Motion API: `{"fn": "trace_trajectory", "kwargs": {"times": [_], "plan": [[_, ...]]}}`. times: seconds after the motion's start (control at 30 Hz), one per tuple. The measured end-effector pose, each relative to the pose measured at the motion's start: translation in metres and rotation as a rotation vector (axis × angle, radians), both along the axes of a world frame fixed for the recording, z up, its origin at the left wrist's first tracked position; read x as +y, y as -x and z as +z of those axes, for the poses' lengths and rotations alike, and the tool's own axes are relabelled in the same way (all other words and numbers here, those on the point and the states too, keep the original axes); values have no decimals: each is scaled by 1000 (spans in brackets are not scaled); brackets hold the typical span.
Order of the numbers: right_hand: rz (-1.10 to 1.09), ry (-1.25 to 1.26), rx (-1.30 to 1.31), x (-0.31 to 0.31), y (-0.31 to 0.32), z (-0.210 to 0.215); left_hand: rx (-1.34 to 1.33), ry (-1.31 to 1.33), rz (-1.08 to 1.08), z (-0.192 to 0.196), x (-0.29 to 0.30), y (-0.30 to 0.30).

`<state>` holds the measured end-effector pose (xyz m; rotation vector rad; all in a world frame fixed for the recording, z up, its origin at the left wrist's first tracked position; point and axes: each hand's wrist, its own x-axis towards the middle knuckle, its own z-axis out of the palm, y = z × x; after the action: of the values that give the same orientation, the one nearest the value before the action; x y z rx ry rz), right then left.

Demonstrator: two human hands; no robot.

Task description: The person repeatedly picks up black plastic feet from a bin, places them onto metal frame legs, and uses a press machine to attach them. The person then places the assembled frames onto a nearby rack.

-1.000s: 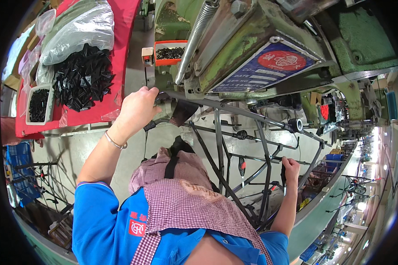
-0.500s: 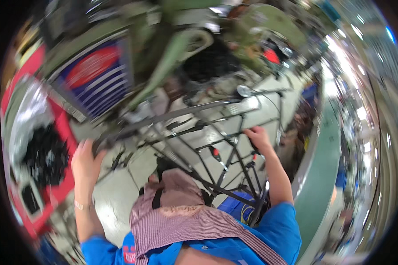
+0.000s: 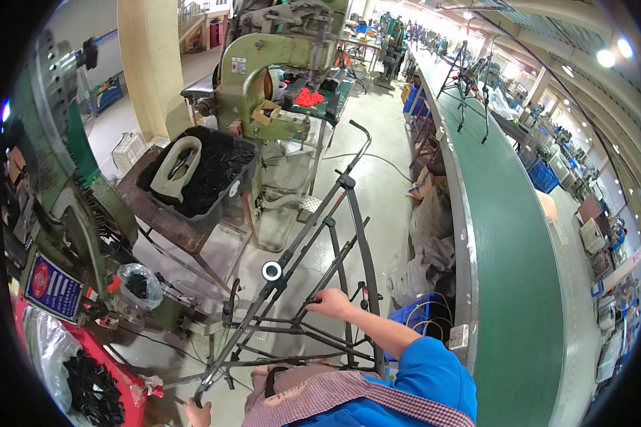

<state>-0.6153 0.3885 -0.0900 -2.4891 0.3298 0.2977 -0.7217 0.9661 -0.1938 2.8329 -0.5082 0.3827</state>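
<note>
A black tubular metal frame [image 3: 363,245] with crossing legs and curved ends stands tilted in front of me. A round white-ringed disc [image 3: 271,270] sits on one of its long tubes. My right hand [image 3: 329,304] is closed around an inner tube near the frame's middle. At the lower left, my left hand [image 3: 198,413] grips the curved lower end of a long tube, partly cut off by the picture's edge. My checked apron [image 3: 313,391] lies just behind the frame's near bars.
A green conveyor belt [image 3: 502,235] runs along the right, bearing a similar standing frame [image 3: 470,85]. Green presses [image 3: 263,78] stand at the left and ahead. A black bin [image 3: 224,196] of dark parts rests on a brown table. Under the belt sits a blue crate [image 3: 409,317].
The view has swung up and is sharper, showing more of the aisle. The frame has turned, one end now pointing away from me. My left hand sits lower in the picture, my right nearer its middle.
</note>
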Motion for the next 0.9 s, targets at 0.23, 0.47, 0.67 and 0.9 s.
{"fn": "trace_trajectory", "kwargs": {"times": [0.23,0.47,0.67,0.9], "plan": [[111,17,-122,-19,86,44,380,507,115,177,-195,-116],[372,8,-68,-3,172,59,550,1126,-773,396,-441,-172],[616,69,82,1,195,88,692,1473,-887,477,-437,-105],[722,-351,-52,40,241,21,461,1503,-960,502,-330,30]]}}
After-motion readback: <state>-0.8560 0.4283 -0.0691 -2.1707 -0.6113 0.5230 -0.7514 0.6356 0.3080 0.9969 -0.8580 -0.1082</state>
